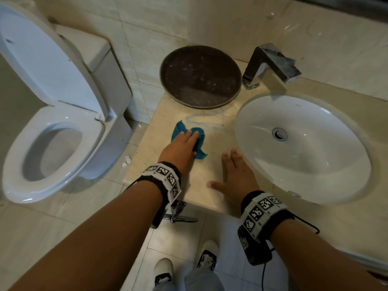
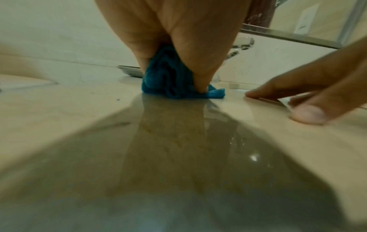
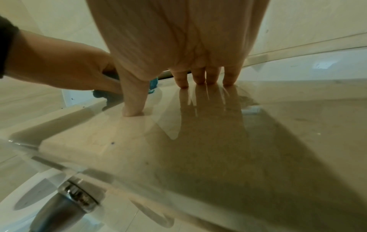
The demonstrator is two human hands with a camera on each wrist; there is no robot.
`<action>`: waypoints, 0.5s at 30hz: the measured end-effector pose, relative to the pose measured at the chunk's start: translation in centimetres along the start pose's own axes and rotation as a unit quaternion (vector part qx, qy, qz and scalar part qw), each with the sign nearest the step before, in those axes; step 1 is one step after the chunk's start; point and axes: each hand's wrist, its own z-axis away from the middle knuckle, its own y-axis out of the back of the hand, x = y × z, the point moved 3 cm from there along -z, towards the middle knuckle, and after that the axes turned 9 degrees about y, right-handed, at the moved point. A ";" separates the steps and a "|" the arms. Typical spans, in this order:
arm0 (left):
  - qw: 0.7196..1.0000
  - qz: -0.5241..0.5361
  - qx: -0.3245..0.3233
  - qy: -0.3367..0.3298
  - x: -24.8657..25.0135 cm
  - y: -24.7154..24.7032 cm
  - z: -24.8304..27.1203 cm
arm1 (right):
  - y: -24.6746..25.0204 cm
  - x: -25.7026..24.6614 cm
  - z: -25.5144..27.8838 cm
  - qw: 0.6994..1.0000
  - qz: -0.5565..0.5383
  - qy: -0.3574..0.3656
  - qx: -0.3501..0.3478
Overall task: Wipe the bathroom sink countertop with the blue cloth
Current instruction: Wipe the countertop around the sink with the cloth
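The blue cloth (image 1: 200,131) lies crumpled on the beige countertop (image 1: 210,166), left of the sink. My left hand (image 1: 181,144) rests on top of it. In the left wrist view the cloth (image 2: 168,78) is bunched under my left hand (image 2: 178,31), with the thumb pressing into it. My right hand (image 1: 236,175) lies flat on the counter beside the basin, fingers spread, holding nothing. From the right wrist, my right hand (image 3: 178,39) touches the glossy stone with its fingertips, and a bit of cloth (image 3: 153,82) shows under my left hand (image 3: 69,67).
A faint blue streak (image 1: 205,119) marks the counter beyond the cloth. Behind it sits a dusty dark round tray (image 1: 199,74). The white basin (image 1: 315,169) and chrome faucet (image 1: 270,61) are to the right. An open toilet (image 1: 52,143) stands left of the counter edge.
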 end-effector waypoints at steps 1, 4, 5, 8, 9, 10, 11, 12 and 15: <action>1.000 0.011 -0.019 -0.020 0.4 -0.6 0.3 | 0.0 0.0 0.0 1.000 0.001 0.001 0.003; 0.992 -0.040 -0.086 -0.080 2.5 -2.2 0.8 | -0.3 0.1 -0.2 1.000 -0.004 0.004 0.016; 0.989 -0.065 -0.100 -0.087 3.2 -2.5 0.5 | -0.3 0.1 -0.2 1.000 -0.005 0.005 0.018; 0.992 -0.066 -0.084 -0.069 4.0 -2.3 -0.9 | -0.2 0.1 -0.1 1.000 -0.002 0.005 0.012; 0.995 -0.049 -0.069 -0.048 3.5 -1.9 -1.3 | -0.2 0.1 -0.1 1.000 -0.001 0.005 0.009; 0.998 -0.026 -0.050 -0.020 2.7 -1.3 -1.7 | -0.1 0.1 -0.1 1.000 -0.003 0.004 0.006; 0.999 -0.007 -0.032 0.013 1.6 -0.7 -2.1 | -0.1 0.1 0.0 1.000 -0.006 0.003 0.002; 0.999 0.003 -0.021 0.046 0.4 0.0 -2.3 | -0.1 0.2 0.0 1.000 -0.010 0.003 -0.001; 0.993 -0.020 -0.021 0.112 -2.2 1.5 -2.4 | 0.1 0.2 0.1 1.000 -0.013 0.002 -0.008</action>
